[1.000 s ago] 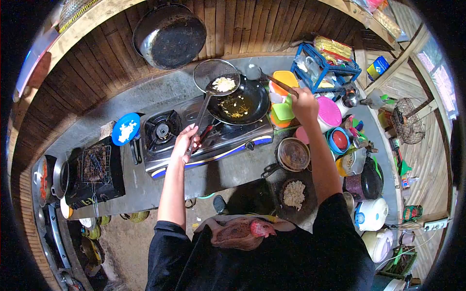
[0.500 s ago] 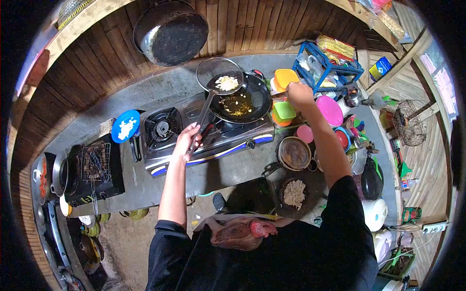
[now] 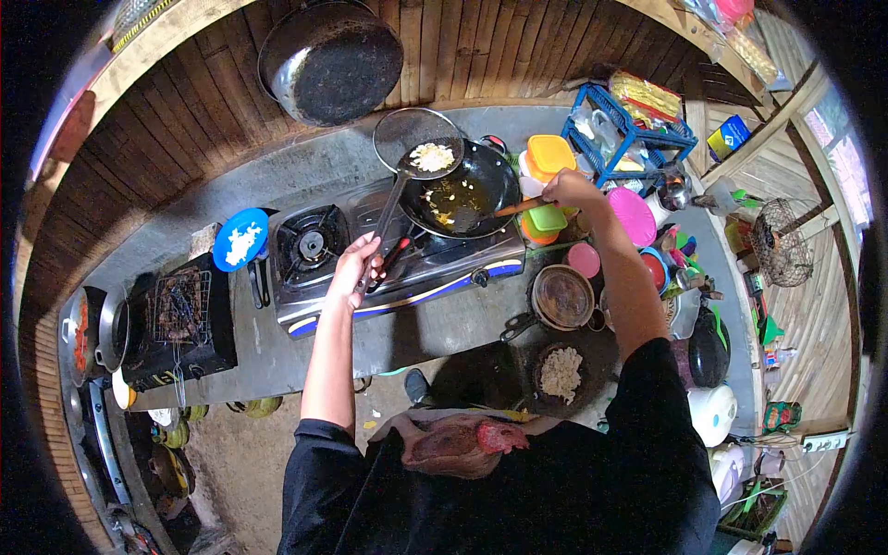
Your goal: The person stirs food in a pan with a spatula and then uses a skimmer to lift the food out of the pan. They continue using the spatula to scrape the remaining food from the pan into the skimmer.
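My left hand is closed around the long handle of a mesh strainer. Pale fried pieces lie in the strainer, which is over the far left rim of a black wok. Yellowish oil with a few small bits fills the bottom of the wok. In my right hand is the wooden handle of a spatula; its dark head dips into the oil on the near side. The wok sits on the right burner of a gas stove.
Left of the stove stands a blue plate of white pieces, beside a black grill. Stacked plastic containers and a blue basket are right of the wok. A lidded pan is nearer, and a large pan hangs on the wall.
My right hand has shifted slightly down, and the spatula head has swung from the wok's right side to its near side. The strainer in my left hand stays almost still.
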`<state>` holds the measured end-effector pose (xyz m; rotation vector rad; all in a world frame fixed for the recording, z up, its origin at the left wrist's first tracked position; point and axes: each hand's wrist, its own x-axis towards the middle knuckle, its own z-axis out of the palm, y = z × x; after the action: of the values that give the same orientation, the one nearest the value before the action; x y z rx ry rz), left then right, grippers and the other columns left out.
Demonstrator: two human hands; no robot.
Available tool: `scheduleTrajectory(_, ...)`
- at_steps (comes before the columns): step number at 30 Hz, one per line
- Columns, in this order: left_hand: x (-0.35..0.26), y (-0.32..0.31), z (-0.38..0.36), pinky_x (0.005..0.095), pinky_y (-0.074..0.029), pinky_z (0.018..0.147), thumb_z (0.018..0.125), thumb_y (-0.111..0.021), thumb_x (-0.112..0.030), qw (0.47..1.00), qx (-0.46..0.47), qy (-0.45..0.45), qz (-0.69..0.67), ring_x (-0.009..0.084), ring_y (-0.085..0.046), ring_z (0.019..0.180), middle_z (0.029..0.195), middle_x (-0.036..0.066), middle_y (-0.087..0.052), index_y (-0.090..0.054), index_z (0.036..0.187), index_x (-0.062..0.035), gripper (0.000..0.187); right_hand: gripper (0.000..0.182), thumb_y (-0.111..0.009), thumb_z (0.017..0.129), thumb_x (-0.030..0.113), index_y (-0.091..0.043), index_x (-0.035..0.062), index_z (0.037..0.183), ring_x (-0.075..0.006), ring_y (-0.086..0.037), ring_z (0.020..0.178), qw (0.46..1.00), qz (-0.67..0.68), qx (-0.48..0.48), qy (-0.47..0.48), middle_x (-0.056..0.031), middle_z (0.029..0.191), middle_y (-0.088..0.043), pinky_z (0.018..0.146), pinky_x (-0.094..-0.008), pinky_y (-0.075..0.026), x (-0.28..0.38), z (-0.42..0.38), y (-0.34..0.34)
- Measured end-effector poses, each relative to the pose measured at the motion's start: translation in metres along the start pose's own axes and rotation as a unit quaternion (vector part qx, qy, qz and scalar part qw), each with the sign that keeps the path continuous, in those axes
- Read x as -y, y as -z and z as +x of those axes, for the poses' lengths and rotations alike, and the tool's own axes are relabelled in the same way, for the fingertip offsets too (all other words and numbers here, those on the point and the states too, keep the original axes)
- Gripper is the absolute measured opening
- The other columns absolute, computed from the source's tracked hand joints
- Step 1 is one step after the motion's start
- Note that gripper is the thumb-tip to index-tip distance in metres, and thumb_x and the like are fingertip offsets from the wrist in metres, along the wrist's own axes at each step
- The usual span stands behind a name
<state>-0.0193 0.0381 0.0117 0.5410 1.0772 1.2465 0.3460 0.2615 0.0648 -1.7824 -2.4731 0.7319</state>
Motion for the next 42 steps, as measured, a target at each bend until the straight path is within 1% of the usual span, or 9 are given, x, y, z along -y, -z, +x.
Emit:
scheduleTrajectory(5, -0.001, 0.001, 0.001, 0.0219, -0.04, 0.045, 0.089, -0.051, -0.021, 1.0, 0.0, -0.001, -0.004, 0.006, -0.04, 0.04, 0.054, -0.004, -0.045, -0.052, 0.107, -0.0103, 0.021, 0.019, -0.061, 0.072, 0.017, -0.068, 0.0027, 0.081, -0.015, -0.063, 0.06, 0.98, -0.013, 0.011, 0.2, -0.0082, 0.07, -0.065, 0.056, -0.0285, -0.049, -0.004, -0.007, -0.024)
scheduleTrajectory(6, -0.001, 0.001, 0.001, 0.0219, -0.04, 0.045, 0.089, -0.051, -0.021, 1.0, 0.0, -0.001, -0.003, 0.006, -0.04, 0.04, 0.054, -0.004, -0.045, -0.052, 0.107, -0.0103, 0.021, 0.017, -0.061, 0.072, 0.018, -0.068, 0.005, 0.08, -0.0212, -0.064, 0.067, 0.89, -0.319, -0.02, 0.324, -0.01, 0.076, -0.065, 0.062, -0.0328, -0.05, 0.001, -0.004, -0.026)
scheduleTrajectory(10, 0.0, 0.004, 0.004, 0.0226, -0.04, 0.046, 0.089, -0.051, -0.021, 1.0, -0.007, -0.001, -0.013, 0.0058, -0.04, 0.04, 0.054, -0.004, -0.046, -0.052, 0.106, -0.011, 0.02, 0.017, -0.06, 0.074, 0.021, -0.067, 0.0068, 0.08, -0.0278, -0.063, 0.074, 0.941, -0.265, -0.061, 0.2, -0.0119, 0.081, -0.064, 0.068, -0.0365, -0.049, 0.019, -0.015, -0.048)
scheduleTrajectory(15, -0.003, 0.003, 0.004, 0.0224, -0.04, 0.047, 0.089, -0.051, -0.021, 1.0, -0.011, 0.0, -0.014, 0.0056, -0.04, 0.041, 0.055, -0.004, -0.047, -0.052, 0.105, -0.0112, 0.019, 0.02, -0.059, 0.074, 0.025, -0.067, 0.0063, 0.077, -0.0331, -0.062, 0.075, 0.987, 0.003, -0.138, 0.085, -0.0163, 0.078, -0.063, 0.073, -0.0396, -0.048, 0.056, -0.041, -0.049)
scheduleTrajectory(18, -0.004, 0.003, 0.004, 0.0222, -0.04, 0.048, 0.089, -0.051, -0.021, 1.0, -0.005, 0.0, -0.011, 0.0055, -0.04, 0.041, 0.055, -0.004, -0.046, -0.052, 0.105, -0.0112, 0.019, 0.02, -0.061, 0.072, 0.024, -0.067, 0.0054, 0.077, -0.034, -0.061, 0.076, 0.978, -0.02, -0.194, 0.07, -0.018, 0.077, -0.063, 0.073, -0.0408, -0.048, 0.06, -0.034, -0.055)
scheduleTrajectory(27, -0.006, 0.005, 0.008, 0.0242, -0.041, 0.049, 0.089, -0.051, -0.021, 1.0, 0.006, 0.008, 0.003, 0.007, -0.039, 0.041, 0.055, -0.004, -0.043, -0.048, 0.107, -0.0109, 0.021, 0.028, -0.055, 0.07, 0.025, -0.059, -0.0017, 0.079, -0.0379, -0.061, 0.075, 0.975, -0.137, -0.17, 0.051, -0.0238, 0.076, -0.061, 0.07, -0.0457, -0.049, 0.079, -0.05, -0.015)
scheduleTrajectory(33, -0.006, 0.0, 0.011, 0.0245, -0.042, 0.049, 0.089, -0.051, -0.02, 1.0, -0.001, 0.005, -0.007, 0.0069, -0.04, 0.043, 0.056, -0.004, -0.043, -0.048, 0.109, -0.0106, 0.022, 0.025, -0.056, 0.07, 0.023, -0.061, -0.0018, 0.072, -0.0375, -0.061, 0.069, 0.958, -0.114, -0.232, 0.121, -0.0219, 0.071, -0.061, 0.065, -0.0464, -0.048, 0.069, -0.031, -0.049)
scheduleTrajectory(36, -0.005, 0.001, 0.014, 0.0248, -0.041, 0.049, 0.089, -0.051, -0.02, 1.0, 0.016, 0.004, -0.008, 0.0069, -0.04, 0.043, 0.056, -0.004, -0.042, -0.048, 0.109, -0.0107, 0.022, 0.025, -0.056, 0.071, 0.022, -0.062, -0.0022, 0.069, -0.0367, -0.062, 0.068, 0.964, -0.122, -0.186, 0.147, -0.0217, 0.069, -0.061, 0.063, -0.0464, -0.047, 0.071, -0.024, -0.057)
scheduleTrajectory(42, -0.003, 0.003, 0.02, 0.0248, -0.041, 0.049, 0.089, -0.05, -0.02, 0.999, 0.02, 0.003, -0.033, 0.0072, -0.04, 0.043, 0.055, -0.004, -0.042, -0.048, 0.109, -0.0099, 0.022, 0.026, -0.055, 0.076, 0.023, -0.063, -0.0019, 0.07, -0.0372, -0.061, 0.068, 0.978, -0.069, -0.184, 0.071, -0.0223, 0.071, -0.061, 0.066, -0.046, -0.048, 0.085, -0.024, -0.071)
